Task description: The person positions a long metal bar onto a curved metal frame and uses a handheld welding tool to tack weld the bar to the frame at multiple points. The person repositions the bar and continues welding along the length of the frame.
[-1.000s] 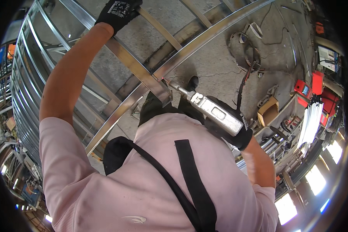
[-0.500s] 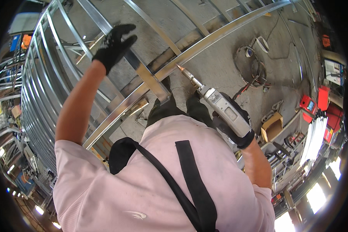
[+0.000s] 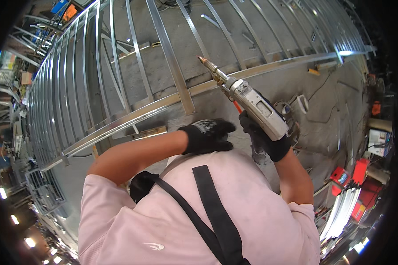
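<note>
My right hand [image 3: 272, 143], in a black work glove, is wrapped round a grey handheld welding gun [image 3: 261, 109]. The gun's copper-coloured nozzle [image 3: 201, 59] points up and to the left, over the long rail of a shiny metal frame [image 3: 154, 105]. In front of my belly is my left hand [image 3: 208, 136], also in a black glove. Its fingers are apart and nothing shows in them. Beyond it, a wider flat metal bar [image 3: 170, 62] crosses the rail, its near end jutting past it.
Many parallel metal bars of the frame curve off to both sides. On the grey concrete floor [image 3: 323, 95] at right lie a cable and a white ring-shaped thing [image 3: 302, 104]. Red equipment [image 3: 361, 170] and a bundle of bright white strips [image 3: 340, 214] stand at lower right.
My left hand has left the wide bar and come back to the front of my body. The welding gun has moved slightly upward in view. More of the frame shows now.
</note>
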The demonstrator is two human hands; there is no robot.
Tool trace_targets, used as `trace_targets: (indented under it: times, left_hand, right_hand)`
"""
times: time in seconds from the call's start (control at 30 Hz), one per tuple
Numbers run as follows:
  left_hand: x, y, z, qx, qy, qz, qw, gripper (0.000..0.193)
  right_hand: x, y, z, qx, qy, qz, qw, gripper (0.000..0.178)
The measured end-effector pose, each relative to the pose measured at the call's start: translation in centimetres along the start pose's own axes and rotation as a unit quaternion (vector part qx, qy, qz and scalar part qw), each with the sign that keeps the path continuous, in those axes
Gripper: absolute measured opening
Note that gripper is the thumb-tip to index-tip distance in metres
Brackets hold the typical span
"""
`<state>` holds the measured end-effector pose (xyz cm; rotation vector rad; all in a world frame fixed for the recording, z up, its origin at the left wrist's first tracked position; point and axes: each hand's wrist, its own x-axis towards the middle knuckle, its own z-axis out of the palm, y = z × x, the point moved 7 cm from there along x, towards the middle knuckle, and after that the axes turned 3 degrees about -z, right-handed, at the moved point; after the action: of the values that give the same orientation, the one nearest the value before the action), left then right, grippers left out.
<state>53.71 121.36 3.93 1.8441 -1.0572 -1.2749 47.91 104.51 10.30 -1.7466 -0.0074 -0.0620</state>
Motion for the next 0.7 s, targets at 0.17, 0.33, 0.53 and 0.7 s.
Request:
trace_targets:
  times: [0.17,0.33,0.53,0.7]
  left_hand:
    - [5.0,5.2,2.7,-0.128,-0.057,0.167,0.976,0.056]
    - [7.0,4.4,4.5,-0.504,-0.109,0.158,0.842,0.04]
    - [8.9,3.0,6.6,-0.475,-0.091,0.034,0.874,0.038]
    - [8.8,2.8,6.2,-0.529,-0.074,0.02,0.845,0.036]
  right_hand:
    - [2.5,-3.1,0.6,-0.027,-0.015,-0.01,0.999,0.044]
    - [4.3,-0.8,0.5,0.044,-0.079,0.189,0.978,0.051]
    - [5.9,2.3,-0.2,0.129,-0.08,0.213,0.965,0.037]
    - [6.8,4.5,0.1,0.053,-0.179,0.302,0.935,0.039]
